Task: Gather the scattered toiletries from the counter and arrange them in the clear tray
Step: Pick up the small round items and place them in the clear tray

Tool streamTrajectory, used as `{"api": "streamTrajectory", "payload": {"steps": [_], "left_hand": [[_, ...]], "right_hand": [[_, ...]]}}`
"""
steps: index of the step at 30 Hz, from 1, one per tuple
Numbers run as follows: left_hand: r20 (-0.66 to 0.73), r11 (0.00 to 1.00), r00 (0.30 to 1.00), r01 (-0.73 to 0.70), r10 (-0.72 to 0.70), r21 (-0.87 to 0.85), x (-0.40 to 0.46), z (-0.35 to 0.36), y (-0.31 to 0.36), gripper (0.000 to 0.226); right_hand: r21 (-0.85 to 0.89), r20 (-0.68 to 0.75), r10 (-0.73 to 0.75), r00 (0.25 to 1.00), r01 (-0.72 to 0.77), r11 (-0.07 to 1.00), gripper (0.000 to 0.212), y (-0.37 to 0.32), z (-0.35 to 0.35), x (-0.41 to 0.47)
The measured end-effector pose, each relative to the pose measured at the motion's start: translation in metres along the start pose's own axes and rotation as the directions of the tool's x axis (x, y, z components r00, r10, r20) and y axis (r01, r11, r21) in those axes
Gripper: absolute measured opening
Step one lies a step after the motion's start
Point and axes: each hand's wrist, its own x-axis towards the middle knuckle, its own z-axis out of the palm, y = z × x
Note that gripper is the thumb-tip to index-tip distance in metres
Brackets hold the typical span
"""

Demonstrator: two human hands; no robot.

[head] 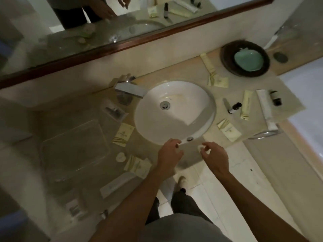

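- The left hand (168,151) hovers at the near rim of the sink (174,110), fingers loosely curled and holding nothing that shows.
- The right hand (214,155) is just beside it, fingertips drawn together over a small white round thing (199,147) on the counter (195,74); blur hides whether they pinch it or only touch it.
- The tray (75,147) lies on the counter left of the sink, flat, clear and seemingly holding nothing yet.
- Toiletries lie scattered on both sides. Left: a cream packet (123,134) by the sink rim, a white disc (121,157), more sachets (138,165) and a long tube (116,185) near the tray.
- Right: a dark bottle (235,107), a second bottle (276,97), a pale tube (245,104), a long white tube (265,109) and another packet (229,130).
- Handling, as a judgement: everything looks light. The flat packets are thin and would likely need lifting by an edge or sliding to the counter lip.
- The tubes look soft; a hold at mid-length should serve.
- The bottles look rigid and smooth, possibly slippery, so a hold round the body suits better than the cap.
- The small round piece probably wants a fingertip pinch across its sides.
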Motion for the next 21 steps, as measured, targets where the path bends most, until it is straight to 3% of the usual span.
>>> {"api": "streamTrajectory", "payload": {"steps": [3,6,10,14,16,21], "left_hand": [[0.072,1.0,0.997,-0.011,0.01,0.024,0.016,0.042,0.031,0.051],[0.138,0.998,0.99,-0.017,0.008,0.065,0.028,0.072,0.048,0.055],[0.121,0.994,0.992,-0.028,0.014,0.109,0.029,0.092,0.05,0.026],[0.044,0.994,0.999,0.015,-0.02,0.106,0.024,0.083,0.04,0.016],[0.016,0.99,0.998,0.062,-0.065,0.13,0.016,0.071,0.02,0.019],[-0.185,0.97,0.952,0.238,-0.242,-0.042,-0.015,0.032,-0.041,0.016]], "right_hand": [[-0.02,0.082,0.044,0.996,-0.042,0.999,0.038,0.047,-0.016,0.012],[-0.004,0.223,-0.009,0.975,0.011,1.0,0.046,0.071,-0.012,0.021],[0.09,0.319,-0.162,0.934,0.14,0.986,0.037,0.075,0.006,0.028],[0.187,0.314,-0.212,0.925,0.159,0.969,0.026,0.058,0.018,0.033],[0.186,0.378,-0.264,0.887,0.206,0.961,0.025,0.04,0.026,0.032],[0.135,0.495,-0.375,0.784,0.356,0.924,0.029,-0.023,0.07,0.025]]}}
